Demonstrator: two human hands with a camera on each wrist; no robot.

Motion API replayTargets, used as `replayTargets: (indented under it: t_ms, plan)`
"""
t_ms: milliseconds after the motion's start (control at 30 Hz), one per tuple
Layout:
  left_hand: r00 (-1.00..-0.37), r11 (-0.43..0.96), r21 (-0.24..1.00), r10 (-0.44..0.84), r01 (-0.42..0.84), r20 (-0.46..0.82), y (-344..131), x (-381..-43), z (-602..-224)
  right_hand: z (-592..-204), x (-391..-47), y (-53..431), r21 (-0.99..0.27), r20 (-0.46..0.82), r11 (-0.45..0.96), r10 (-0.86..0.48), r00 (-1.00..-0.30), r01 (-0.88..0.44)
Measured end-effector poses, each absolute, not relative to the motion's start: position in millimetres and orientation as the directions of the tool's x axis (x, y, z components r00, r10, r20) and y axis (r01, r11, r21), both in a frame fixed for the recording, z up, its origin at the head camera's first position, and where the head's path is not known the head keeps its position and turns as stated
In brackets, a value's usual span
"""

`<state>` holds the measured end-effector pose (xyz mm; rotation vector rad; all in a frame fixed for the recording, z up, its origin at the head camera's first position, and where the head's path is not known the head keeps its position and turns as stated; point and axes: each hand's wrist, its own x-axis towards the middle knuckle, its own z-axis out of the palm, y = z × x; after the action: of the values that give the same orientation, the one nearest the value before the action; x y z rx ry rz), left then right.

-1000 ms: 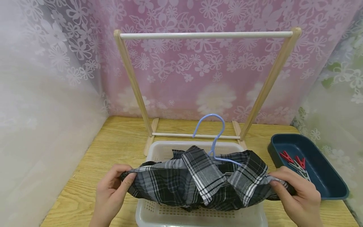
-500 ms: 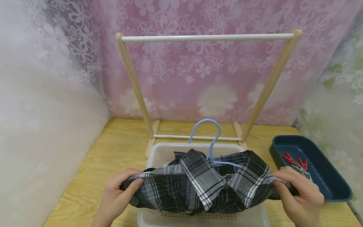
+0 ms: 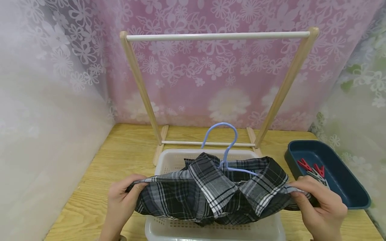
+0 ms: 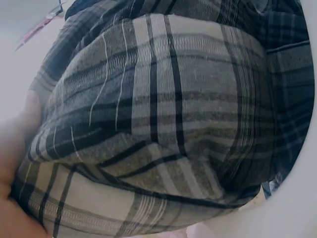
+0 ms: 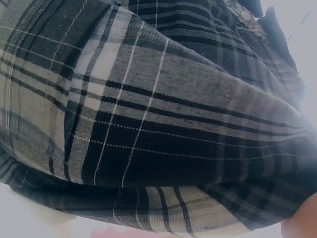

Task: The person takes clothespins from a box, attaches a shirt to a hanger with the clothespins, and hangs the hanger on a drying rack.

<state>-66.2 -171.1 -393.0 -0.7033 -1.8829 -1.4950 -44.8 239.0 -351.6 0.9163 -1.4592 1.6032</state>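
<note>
Although little has changed over the last second, the left hand (image 3: 123, 197) now sits slightly nearer the collar (image 3: 211, 184), and both it and the right hand (image 3: 322, 205) pinch the sides of the plaid shirt (image 3: 173, 197), stretched over the white basket (image 3: 214, 235). From where I stand, that looks like minor straightening of cloth around the blue hanger (image 3: 223, 124), its hook rising from the neck opening, not on the wooden rack (image 3: 217, 36).
</note>
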Motion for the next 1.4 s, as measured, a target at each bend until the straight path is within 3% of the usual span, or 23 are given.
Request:
replayTargets:
  t_ms: [367, 533, 667, 867, 1067, 1267, 1400]
  plan:
    - [-0.556, 0.153, 0.539, 0.105, 0.828, 0.825, -176, -68, -392, -353, -42, 244, -0.500, 0.860, -0.068, 0.075, -0.504, -0.863]
    - [-0.511, 0.175, 0.499, 0.033, 0.849, 0.859, -173, -69, -395, -353, -43, 249, -0.527, 0.847, -0.059, 0.050, -0.529, -0.848]
    - [-0.497, 0.115, 0.503, -0.077, 0.857, 0.864, -171, -70, -400, -352, -46, 254, -0.542, 0.839, -0.098, -0.002, -0.544, -0.835]
    - [-0.503, 0.004, 0.513, -0.189, 0.858, 0.843, -168, -71, -405, -355, -47, 258, -0.588, 0.808, -0.065, -0.105, -0.580, -0.806]
    - [-0.584, 0.043, 0.592, -0.113, 0.805, 0.804, -171, -68, -402, -359, -47, 253, -0.520, 0.844, 0.113, -0.084, -0.530, -0.847]
    - [-0.643, -0.038, 0.643, 0.016, 0.765, 0.766, -175, -66, -399, -355, -51, 243, -0.444, 0.896, -0.033, -0.023, -0.444, -0.895]
    - [-0.602, -0.077, 0.601, 0.018, 0.796, 0.799, -173, -68, -398, -353, -51, 240, -0.430, 0.903, -0.092, -0.021, -0.430, -0.898]
